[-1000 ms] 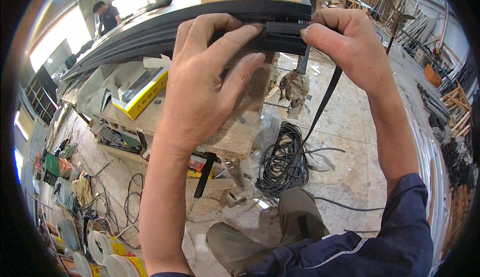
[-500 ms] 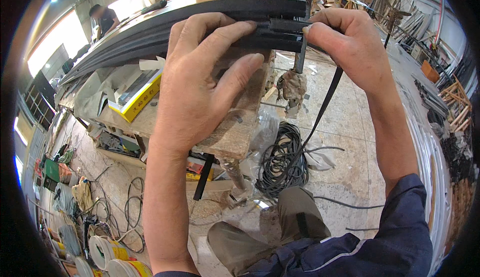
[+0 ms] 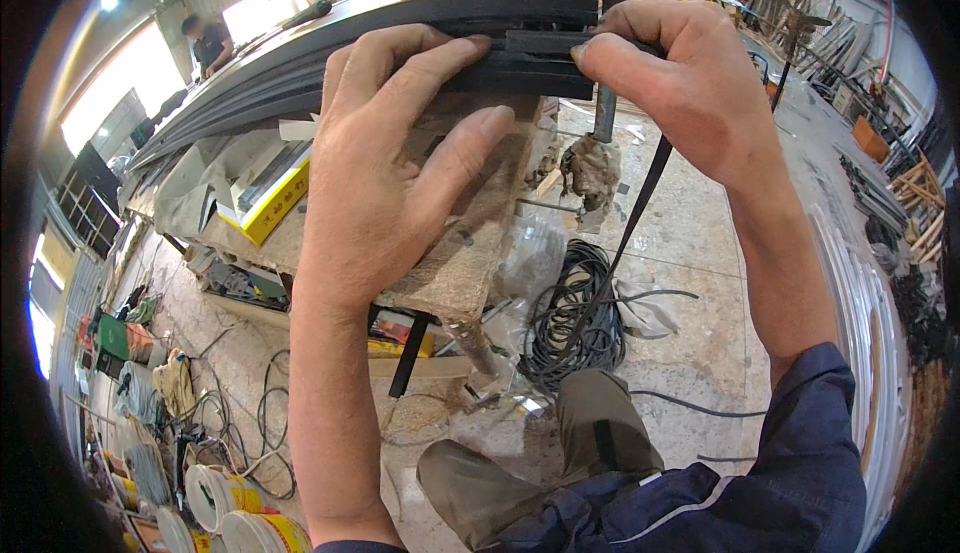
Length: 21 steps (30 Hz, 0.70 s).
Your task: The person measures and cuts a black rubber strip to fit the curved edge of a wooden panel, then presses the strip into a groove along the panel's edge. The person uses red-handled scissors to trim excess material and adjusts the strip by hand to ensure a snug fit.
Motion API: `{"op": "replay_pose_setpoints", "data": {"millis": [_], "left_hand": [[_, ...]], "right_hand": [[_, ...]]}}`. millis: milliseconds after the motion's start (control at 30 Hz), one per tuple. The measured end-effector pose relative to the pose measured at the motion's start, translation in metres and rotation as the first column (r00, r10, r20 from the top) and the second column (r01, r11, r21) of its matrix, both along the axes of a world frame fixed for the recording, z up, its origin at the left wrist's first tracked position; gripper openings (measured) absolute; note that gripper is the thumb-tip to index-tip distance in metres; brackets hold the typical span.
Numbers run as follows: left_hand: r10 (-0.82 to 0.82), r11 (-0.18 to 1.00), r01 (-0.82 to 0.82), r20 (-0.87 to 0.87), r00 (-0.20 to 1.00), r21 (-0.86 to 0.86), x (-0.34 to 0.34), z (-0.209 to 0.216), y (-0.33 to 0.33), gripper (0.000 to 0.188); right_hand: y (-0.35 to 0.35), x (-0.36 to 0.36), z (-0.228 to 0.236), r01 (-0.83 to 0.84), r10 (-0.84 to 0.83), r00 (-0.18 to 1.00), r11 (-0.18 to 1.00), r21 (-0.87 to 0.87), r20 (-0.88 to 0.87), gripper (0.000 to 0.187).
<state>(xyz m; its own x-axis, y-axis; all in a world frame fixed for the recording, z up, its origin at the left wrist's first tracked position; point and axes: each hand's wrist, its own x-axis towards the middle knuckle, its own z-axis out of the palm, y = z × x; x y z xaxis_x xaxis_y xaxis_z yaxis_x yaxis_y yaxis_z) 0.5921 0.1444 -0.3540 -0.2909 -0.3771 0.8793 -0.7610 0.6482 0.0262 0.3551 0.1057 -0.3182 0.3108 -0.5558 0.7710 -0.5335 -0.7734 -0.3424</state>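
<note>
My left hand (image 3: 385, 158) rests its fingertips on the side of a long black profile (image 3: 470, 15) at the bench edge. Its thumb is spread away and it grips nothing. At the profile's end, my right hand (image 3: 685, 88) pinches a flat black rubber-like strip (image 3: 641, 198) between thumb and fingers, against the profile's grooved side. From beneath that hand the strip hangs down to a loose black coil (image 3: 572, 328) on the floor. The pinched part is partly hidden by the right thumb and fingers.
On the wooden bench (image 3: 455, 283) sits an open yellow-and-white box (image 3: 268, 198). A metal post (image 3: 606, 113) stands just beyond the profile's end. White buckets (image 3: 215, 498) and cables lie at lower left. Another person (image 3: 208, 45) is at the far left.
My right hand has shifted slightly left along the profile, bringing its pinching fingertips past the profile's end. My left hand stays nearly in place. The whole view has moved a little.
</note>
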Motion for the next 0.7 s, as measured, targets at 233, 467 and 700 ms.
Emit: {"op": "replay_pose_setpoints", "data": {"millis": [233,467,700], "left_hand": [[-0.019,0.999,0.019,0.001,1.0,-0.036,-0.004,0.005,0.003,0.047],[0.026,0.996,-0.014,0.131,0.991,-0.09,-0.005,0.005,0.007,0.049],[0.027,0.998,-0.019,0.134,0.991,-0.063,-0.006,0.006,0.005,0.044]], "right_hand": [[0.004,0.007,-0.002,-0.037,0.032,0.995,0.998,0.049,0.094,0.036],[0.002,0.005,-0.002,-0.028,0.027,0.999,0.999,0.024,0.037,0.031],[0.001,-0.003,-0.002,-0.179,0.158,0.982,0.949,0.259,0.099,0.034]]}}
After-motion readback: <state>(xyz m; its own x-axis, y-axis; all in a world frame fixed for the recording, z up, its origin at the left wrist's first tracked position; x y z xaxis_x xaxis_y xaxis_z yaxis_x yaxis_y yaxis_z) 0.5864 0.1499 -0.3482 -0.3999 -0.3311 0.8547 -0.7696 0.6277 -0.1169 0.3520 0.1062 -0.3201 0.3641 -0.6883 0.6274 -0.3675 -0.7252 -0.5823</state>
